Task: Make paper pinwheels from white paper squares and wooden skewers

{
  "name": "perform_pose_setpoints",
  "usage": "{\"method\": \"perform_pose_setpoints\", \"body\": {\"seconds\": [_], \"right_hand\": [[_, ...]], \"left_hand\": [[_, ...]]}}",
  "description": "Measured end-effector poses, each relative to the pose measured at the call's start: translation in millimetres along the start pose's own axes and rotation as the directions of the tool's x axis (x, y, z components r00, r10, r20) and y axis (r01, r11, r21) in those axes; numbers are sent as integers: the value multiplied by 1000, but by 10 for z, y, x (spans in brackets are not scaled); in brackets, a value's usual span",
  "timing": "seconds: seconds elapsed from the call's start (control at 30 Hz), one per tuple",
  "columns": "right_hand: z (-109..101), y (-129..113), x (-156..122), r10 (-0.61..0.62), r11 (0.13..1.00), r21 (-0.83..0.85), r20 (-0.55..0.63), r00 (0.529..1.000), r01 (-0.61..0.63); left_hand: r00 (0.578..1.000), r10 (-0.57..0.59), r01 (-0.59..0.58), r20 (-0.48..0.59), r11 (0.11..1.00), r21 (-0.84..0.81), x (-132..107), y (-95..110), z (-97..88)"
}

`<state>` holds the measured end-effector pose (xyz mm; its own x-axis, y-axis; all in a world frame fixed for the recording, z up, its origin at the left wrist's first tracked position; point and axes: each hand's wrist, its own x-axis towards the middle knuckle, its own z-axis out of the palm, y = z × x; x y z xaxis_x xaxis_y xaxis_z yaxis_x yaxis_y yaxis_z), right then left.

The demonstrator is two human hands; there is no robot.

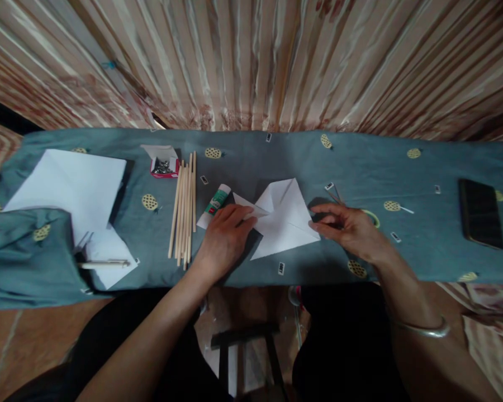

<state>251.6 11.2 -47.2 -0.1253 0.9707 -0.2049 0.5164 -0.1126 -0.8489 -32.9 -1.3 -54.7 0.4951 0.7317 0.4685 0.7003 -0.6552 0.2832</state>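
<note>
A white paper pinwheel shape [283,220], with cut and folded flaps, lies on the cloth in front of me. My left hand [228,234] has its fingers curled over the left flap, with the thumb close to the paper's middle. At the right edge, the thumb and forefinger of my right hand [347,229] pinch the paper near a corner. Just beyond my left fingers is a green and white glue stick [218,200], close to that hand. Scissors lie partly under my right hand; their blades and a green handle [372,218] show.
Several thin wooden sticks [184,209] lie left of the glue stick, near an open red box [164,166] of small metal pieces. Far left are white paper sheets [79,184] and a pen [104,264]. A dark phone [480,213] rests far right. A striped curtain [251,61] hangs behind the table.
</note>
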Motion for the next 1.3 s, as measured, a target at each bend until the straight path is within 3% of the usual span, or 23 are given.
{"method": "perform_pose_setpoints", "body": {"seconds": [0.07, 0.2, 0.4, 0.5, 0.7, 0.9, 1.03, 1.3], "right_hand": [[34, -10, -74, 50, 999, 14, 56, 997, -51], [79, -15, -127, 73, 995, -78, 86, 994, -66], [24, -27, -111, -92, 971, -226, -46, 995, 79], [15, -64, -104, -127, 980, -158, -60, 990, 117], [50, -128, -103, -184, 981, 84, 129, 974, 174], [-91, -60, -69, -112, 991, 89, 187, 976, 97], [-34, -77, -73, -104, 989, 123, 247, 963, 76], [219, -147, 27, -143, 977, 176, 123, 982, 121]], "left_hand": [[1000, 5, -5, -2, 999, -35, 13, 80, -11], [987, 71, -48, 145, 987, -153, -45, 304, 16], [981, 64, -47, 182, 994, -96, -110, 383, 93], [985, 71, -55, 156, 993, -100, -109, 369, 84], [992, 6, 15, 128, 987, -163, -130, 355, 78], [995, -16, 34, 99, 982, -185, -131, 342, 83], [994, -13, 36, 107, 976, -215, -131, 354, 66], [973, 13, 30, 232, 983, -179, -120, 405, 26]]}}
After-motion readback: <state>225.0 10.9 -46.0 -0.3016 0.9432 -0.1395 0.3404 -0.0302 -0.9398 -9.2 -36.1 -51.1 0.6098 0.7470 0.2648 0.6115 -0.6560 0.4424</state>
